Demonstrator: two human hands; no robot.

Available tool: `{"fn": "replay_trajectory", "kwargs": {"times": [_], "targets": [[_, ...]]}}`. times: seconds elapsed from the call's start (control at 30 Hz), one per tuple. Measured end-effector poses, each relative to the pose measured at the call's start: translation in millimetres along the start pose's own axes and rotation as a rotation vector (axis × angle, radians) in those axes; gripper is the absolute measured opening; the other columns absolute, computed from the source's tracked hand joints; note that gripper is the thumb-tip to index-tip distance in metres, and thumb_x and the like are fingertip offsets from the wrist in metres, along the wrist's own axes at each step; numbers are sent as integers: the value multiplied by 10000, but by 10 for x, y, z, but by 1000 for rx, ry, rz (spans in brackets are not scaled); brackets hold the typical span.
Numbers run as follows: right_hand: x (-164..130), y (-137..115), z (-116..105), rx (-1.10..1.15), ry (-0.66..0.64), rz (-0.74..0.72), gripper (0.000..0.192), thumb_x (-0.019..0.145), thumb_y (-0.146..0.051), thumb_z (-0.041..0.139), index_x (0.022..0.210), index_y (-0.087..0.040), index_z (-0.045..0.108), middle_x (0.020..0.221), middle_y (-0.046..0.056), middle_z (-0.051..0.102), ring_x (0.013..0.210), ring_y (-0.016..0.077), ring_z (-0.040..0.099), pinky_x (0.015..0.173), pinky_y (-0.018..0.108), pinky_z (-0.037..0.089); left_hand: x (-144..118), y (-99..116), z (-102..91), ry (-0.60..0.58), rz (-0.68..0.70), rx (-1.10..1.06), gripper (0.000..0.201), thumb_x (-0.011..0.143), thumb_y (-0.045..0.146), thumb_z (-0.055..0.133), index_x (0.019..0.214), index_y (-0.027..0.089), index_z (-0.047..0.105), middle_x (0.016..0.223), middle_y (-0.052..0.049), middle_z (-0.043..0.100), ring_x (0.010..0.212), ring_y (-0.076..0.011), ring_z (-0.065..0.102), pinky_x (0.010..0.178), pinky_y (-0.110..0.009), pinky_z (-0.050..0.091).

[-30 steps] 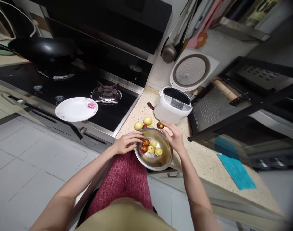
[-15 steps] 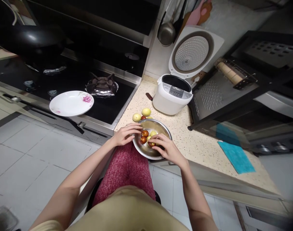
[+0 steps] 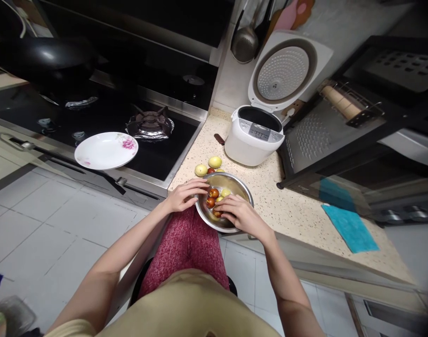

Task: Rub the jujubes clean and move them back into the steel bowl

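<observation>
A steel bowl sits at the counter's front edge, holding several small round fruits like jujubes. Some are glossy red-brown, such as one fruit; others are yellow-green, like the fruit at the back. My left hand lies at the bowl's left rim, fingers stretched out and apart over the edge. Inside the bowl, my right hand has its curled fingertips on a red-brown fruit, which they partly cover. Behind the bowl, two yellow-green fruits lie on the counter beside partly hidden ones.
An open white rice cooker stands behind the bowl. To its right are a dark oven and a blue cloth. A floral plate rests on the hob's front edge, with a wok farther left.
My right fingers have shifted slightly left within the bowl, along with the red-brown fruit beneath them. My left hand keeps its place at the rim. The view has tilted a little.
</observation>
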State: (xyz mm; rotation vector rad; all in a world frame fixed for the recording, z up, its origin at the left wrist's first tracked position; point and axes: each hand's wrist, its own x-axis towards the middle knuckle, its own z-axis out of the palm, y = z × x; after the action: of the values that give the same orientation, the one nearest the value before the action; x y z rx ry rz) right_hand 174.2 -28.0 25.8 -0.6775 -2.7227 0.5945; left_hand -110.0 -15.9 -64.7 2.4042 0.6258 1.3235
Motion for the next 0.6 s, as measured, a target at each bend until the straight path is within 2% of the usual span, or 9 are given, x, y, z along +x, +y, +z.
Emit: {"fn": "replay_trajectory", "kwargs": {"times": [0.17,0.27,0.4,0.6], "targets": [[9,1,-13,46,20,-13,251,1006,-153,636,1194,-267,756,1182,58,773,1108,250,701,1000,488,563,4,-9,-17,-15,22,-6,408,1090,385,434,1351,173,663,1410,-185,667,1440,-319,547,1173,-590,481],[6,22,-36,71,50,-13,240,1020,-193,633,1218,-268,746,1190,53,779,1118,244,712,1006,480,556,6,-20,-36,-39,37,-18,491,1058,507,507,1385,169,645,1431,-206,647,1449,-347,536,1175,-603,477],[-10,74,-64,37,169,13,220,1038,-236,616,1216,-265,744,1163,55,792,1094,252,714,981,486,558,3,-36,-38,-41,65,-16,633,946,631,655,1370,161,650,1422,-225,648,1425,-373,556,1160,-619,490],[-16,200,-120,60,355,36,165,1025,-261,646,1147,-246,756,1096,59,793,1034,243,717,954,455,568,-1,-60,-10,8,107,-3,569,943,614,647,1248,137,703,1337,-226,700,1405,-359,581,1117,-598,539]]}}
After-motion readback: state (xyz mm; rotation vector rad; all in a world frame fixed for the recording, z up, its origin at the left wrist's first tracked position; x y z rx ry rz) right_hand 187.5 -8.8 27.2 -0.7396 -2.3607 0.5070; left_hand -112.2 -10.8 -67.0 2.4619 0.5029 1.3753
